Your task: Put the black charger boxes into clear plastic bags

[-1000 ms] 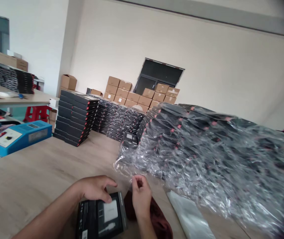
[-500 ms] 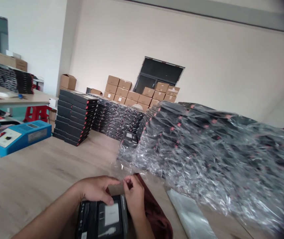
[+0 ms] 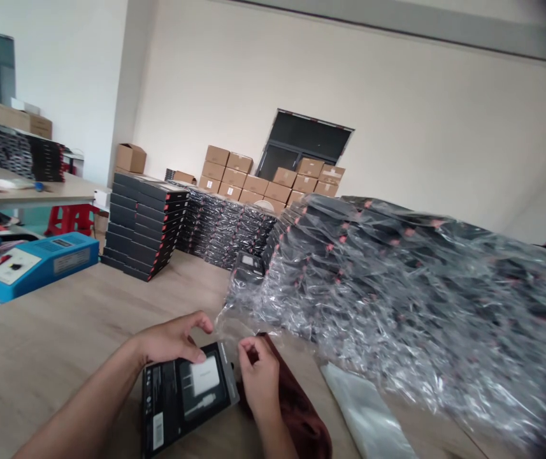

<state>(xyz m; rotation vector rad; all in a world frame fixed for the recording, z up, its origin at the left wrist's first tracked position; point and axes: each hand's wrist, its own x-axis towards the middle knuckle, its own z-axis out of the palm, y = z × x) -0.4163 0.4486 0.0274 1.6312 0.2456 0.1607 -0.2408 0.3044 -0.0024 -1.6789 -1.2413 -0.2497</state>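
Observation:
A black box (image 3: 170,401) with a printed white charger and cable on its face lies tilted at the bottom centre. My left hand (image 3: 170,341) rests over its upper edge, thumb on the box face, with the index finger raised and curved apart from the thumb. Just right of the box, my right hand (image 3: 260,373) is closed in a pinch on a piece of clear film (image 3: 232,328), which stretches up toward the left. A dark red cloth (image 3: 299,408) lies beneath and beside my right wrist.
Flat clear bags (image 3: 366,411) lie right of the cloth. Film-wrapped boxes (image 3: 397,287) fill the right side. A stack of black boxes (image 3: 143,223) stands at the back left, near a blue machine (image 3: 43,261). Brown cartons (image 3: 239,169) are piled against the wall.
The box has shifted up and left, tilting so more of its face shows. My left hand has moved up and left, its index finger lifting away from my right hand.

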